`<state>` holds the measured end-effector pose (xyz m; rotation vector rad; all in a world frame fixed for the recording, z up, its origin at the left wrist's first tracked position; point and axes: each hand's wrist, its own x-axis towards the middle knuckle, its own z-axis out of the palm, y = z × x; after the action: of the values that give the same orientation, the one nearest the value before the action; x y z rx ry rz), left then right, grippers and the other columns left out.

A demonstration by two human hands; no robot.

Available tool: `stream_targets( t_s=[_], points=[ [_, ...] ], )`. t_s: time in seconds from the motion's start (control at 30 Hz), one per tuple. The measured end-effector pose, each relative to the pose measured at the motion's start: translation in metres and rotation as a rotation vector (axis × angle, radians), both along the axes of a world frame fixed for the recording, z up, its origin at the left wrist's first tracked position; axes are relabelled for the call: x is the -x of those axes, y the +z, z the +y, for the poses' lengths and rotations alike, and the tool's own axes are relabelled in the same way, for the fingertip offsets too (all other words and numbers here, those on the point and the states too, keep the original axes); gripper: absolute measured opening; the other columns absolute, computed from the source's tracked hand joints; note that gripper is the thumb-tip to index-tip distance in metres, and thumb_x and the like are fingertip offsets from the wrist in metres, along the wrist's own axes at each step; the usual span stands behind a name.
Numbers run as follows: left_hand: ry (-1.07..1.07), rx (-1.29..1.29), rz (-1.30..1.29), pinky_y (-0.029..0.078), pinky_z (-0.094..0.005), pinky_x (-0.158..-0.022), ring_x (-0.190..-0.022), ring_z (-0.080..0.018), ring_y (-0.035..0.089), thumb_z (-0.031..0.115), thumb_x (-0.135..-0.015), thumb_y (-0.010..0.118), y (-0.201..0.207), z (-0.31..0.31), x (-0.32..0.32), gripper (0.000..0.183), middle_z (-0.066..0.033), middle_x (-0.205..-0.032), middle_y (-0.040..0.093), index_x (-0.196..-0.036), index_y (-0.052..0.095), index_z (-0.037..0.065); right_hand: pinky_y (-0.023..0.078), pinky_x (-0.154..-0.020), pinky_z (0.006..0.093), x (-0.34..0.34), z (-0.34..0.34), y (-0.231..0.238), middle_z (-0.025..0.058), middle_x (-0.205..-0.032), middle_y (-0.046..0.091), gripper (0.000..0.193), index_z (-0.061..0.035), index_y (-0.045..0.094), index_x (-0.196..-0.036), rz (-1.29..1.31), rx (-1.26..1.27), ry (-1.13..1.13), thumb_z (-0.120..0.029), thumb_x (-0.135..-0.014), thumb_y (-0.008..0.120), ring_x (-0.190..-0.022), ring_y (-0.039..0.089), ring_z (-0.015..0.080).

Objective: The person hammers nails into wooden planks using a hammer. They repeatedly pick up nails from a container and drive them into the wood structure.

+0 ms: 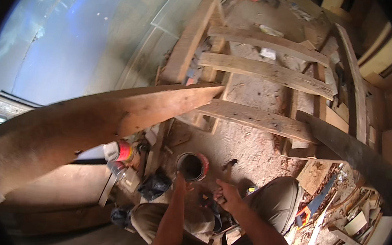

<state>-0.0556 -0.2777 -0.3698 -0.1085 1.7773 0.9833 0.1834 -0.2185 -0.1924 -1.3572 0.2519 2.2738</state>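
Observation:
My left hand [183, 183] is at the near left rim of a round can [204, 166] with a red outside and a dark inside. Its thumb side meets the rim and its fingers bend in below, so it appears to grip the can. What lies inside the can is too dark to tell. To the right, my right hand [227, 196] is closed around the lower end of a hammer [228, 173] with a pale handle. The dark hammer head points away from me, above the dusty ground. Both hands are between my bent knees.
A long wooden board [113, 110] crosses from the left toward a frame of wooden slats [265, 72]. A darker board [357, 146] slants at the right. A handsaw [316, 200] lies among wood scraps. Near my left knee are a black plastic bag [155, 185] and a red-labelled bottle [123, 151].

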Motion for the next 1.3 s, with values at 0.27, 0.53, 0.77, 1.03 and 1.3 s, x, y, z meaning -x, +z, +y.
stream_targets(
  t_s=[0.27,0.53,0.77,1.03,1.3],
  points=[
    [0.076,-0.293,-0.293,0.056,-0.0517,-0.086,-0.102,-0.0309,0.064,0.038,-0.101,0.042,-0.039,-0.045,-0.020,0.056,-0.0183,-0.124,0.055,-0.140,0.034,-0.001,0.033,-0.046,0.0231,-0.007,-0.022,0.039,-0.0042,-0.065,0.038,0.026,-0.0134,0.041,-0.081,0.173,-0.120,0.030,-0.019,-0.095,0.062,-0.051,0.035,0.0063],
    [0.122,-0.372,-0.161,0.056,-0.0515,-0.088,-0.099,-0.0396,0.064,0.016,-0.098,0.041,0.015,-0.012,-0.060,0.043,-0.0243,-0.117,0.056,-0.134,0.036,-0.007,0.040,-0.045,0.0241,-0.031,-0.020,-0.026,-0.0021,-0.061,0.045,0.023,-0.0102,0.045,-0.076,0.039,-0.183,-0.073,-0.015,-0.096,0.057,-0.049,0.044,0.0074],
    [0.199,-0.499,-0.331,0.058,-0.0497,-0.088,-0.103,-0.0362,0.061,0.016,-0.098,0.046,0.055,0.007,-0.074,0.036,-0.0217,-0.116,0.057,-0.126,0.042,-0.007,0.055,-0.072,0.0444,-0.083,-0.015,-0.130,0.0267,-0.089,0.067,0.043,0.0118,0.062,-0.099,-1.219,-0.951,0.817,-0.029,-0.087,0.065,-0.079,0.068,0.0375],
    [0.179,-0.202,-0.214,0.059,-0.0496,-0.086,-0.094,-0.0333,0.060,0.015,-0.099,0.047,0.037,-0.029,-0.077,0.036,-0.0207,-0.115,0.053,-0.127,0.041,-0.006,0.052,-0.084,0.0472,-0.099,-0.028,-0.094,0.0230,-0.103,0.067,0.070,-0.0193,0.038,-0.144,-1.152,-1.090,1.250,-0.006,-0.078,0.058,-0.099,0.065,0.0392],
    [-0.054,-0.022,-0.237,0.055,-0.0495,-0.086,-0.110,-0.0358,0.057,0.029,-0.097,0.057,0.024,-0.027,-0.066,0.052,-0.0215,-0.130,0.049,-0.135,0.040,-0.001,0.051,-0.092,0.0454,-0.092,-0.022,-0.090,0.0207,-0.120,0.063,0.067,-0.0206,0.037,-0.147,-1.146,-1.142,1.437,-0.011,-0.083,0.057,-0.111,0.062,0.0354]
  ],
)
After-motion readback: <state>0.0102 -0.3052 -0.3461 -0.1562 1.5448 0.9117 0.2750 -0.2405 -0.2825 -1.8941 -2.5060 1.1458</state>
